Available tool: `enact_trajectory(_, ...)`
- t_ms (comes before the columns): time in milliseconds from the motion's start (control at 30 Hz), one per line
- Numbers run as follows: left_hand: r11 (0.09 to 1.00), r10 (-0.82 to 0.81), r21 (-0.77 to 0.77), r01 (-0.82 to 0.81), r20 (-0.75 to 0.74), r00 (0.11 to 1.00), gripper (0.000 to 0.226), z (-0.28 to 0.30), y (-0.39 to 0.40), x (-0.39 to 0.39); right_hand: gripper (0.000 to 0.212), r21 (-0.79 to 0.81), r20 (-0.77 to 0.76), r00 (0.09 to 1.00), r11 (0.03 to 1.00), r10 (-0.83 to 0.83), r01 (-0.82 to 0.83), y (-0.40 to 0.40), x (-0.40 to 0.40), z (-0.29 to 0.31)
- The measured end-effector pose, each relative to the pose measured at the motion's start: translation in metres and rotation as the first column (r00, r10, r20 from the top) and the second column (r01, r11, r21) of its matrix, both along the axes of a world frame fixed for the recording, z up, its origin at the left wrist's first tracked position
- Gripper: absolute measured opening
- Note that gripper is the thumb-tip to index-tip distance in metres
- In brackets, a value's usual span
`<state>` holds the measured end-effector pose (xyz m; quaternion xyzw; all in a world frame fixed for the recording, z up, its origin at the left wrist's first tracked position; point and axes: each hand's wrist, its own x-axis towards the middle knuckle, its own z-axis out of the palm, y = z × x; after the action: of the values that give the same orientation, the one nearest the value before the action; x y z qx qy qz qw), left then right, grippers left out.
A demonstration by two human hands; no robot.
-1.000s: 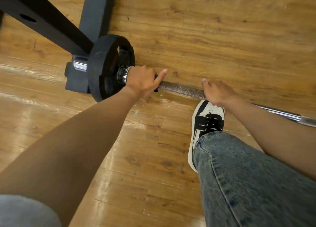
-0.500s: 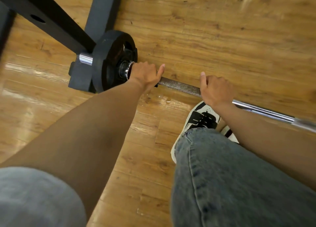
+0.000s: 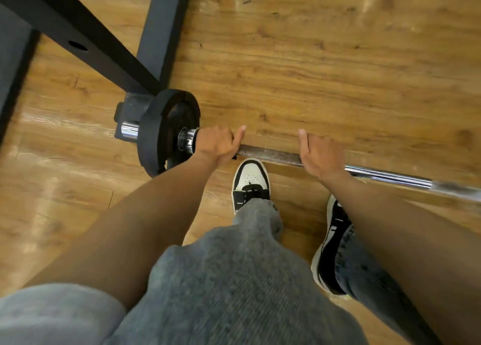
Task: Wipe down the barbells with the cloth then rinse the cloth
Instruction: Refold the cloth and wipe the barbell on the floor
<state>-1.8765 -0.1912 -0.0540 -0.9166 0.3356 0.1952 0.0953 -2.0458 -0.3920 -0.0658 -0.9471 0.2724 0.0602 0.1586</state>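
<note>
Head view: left hand (image 3: 217,144) and right hand (image 3: 318,153) both gripping barbell (image 3: 270,154); no legible writing.

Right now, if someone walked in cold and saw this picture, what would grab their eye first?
Both hands grip the barbell low over the wooden floor: the left hand beside the black weight plate, the right hand where the rusty shaft turns to chrome. Below the bar stand two black-and-white sneakers; a dark rack frame fills the upper left. No cloth shows.
</note>
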Motion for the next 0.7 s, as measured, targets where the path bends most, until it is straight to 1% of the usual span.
enact_trajectory(67,1.0,0.014,-0.021,-0.014,-0.012,1.0,0.081,-0.001,0.005,-0.004,0.061,-0.006,0.044,0.996,0.997,-0.081,0.082,-0.002,-0.014,0.0)
enact_trajectory(100,1.0,0.01,-0.023,-0.01,-0.013,1.0,0.08,-0.001,0.006,-0.005,0.061,-0.041,0.055,0.989,0.99,-0.136,0.139,-0.005,-0.02,-0.001)
enact_trajectory(167,1.0,0.005,-0.02,-0.005,-0.009,1.0,0.079,-0.002,0.008,-0.008,0.063,-0.111,0.035,0.972,0.966,-0.232,0.235,-0.011,-0.033,-0.004)
enact_trajectory(200,1.0,0.012,-0.016,-0.012,-0.006,1.0,0.078,-0.001,0.009,-0.009,0.063,-0.123,0.026,0.967,0.959,-0.254,0.255,-0.011,-0.035,-0.006)
enact_trajectory(267,1.0,0.021,-0.02,-0.021,0.019,1.0,0.079,-0.001,0.006,-0.012,0.062,-0.113,0.019,0.966,0.959,-0.258,0.258,-0.011,-0.034,-0.008)
enact_trajectory(333,1.0,-0.013,-0.027,0.015,0.04,0.999,0.08,0.0,-0.006,-0.021,0.059,-0.114,0.021,0.966,0.959,-0.257,0.258,-0.013,-0.031,-0.006)
enact_trajectory(400,0.997,-0.068,-0.043,0.068,0.013,0.998,0.079,0.0,-0.03,-0.042,0.058,-0.097,0.044,0.96,0.955,-0.276,0.279,-0.016,-0.03,-0.007)
enact_trajectory(467,0.996,-0.074,-0.056,0.074,0.008,0.997,0.079,-0.001,-0.051,-0.056,0.059,-0.061,0.067,0.945,0.944,-0.321,0.325,-0.019,-0.029,-0.008)
enact_trajectory(600,0.991,-0.102,-0.092,0.1,-0.025,0.994,0.077,-0.002,-0.062,-0.05,0.06,-0.055,0.105,0.937,0.939,-0.332,0.339,-0.025,-0.023,-0.008)
enact_trajectory(667,0.982,-0.152,-0.123,0.145,-0.051,0.987,0.081,0.0,-0.075,-0.055,0.062,-0.049,0.098,0.938,0.94,-0.333,0.339,-0.026,-0.019,-0.005)
enact_trajectory(700,0.977,-0.183,-0.126,0.175,-0.057,0.981,0.083,0.003,-0.087,-0.064,0.066,-0.018,0.081,0.932,0.935,-0.352,0.354,-0.029,-0.016,-0.005)
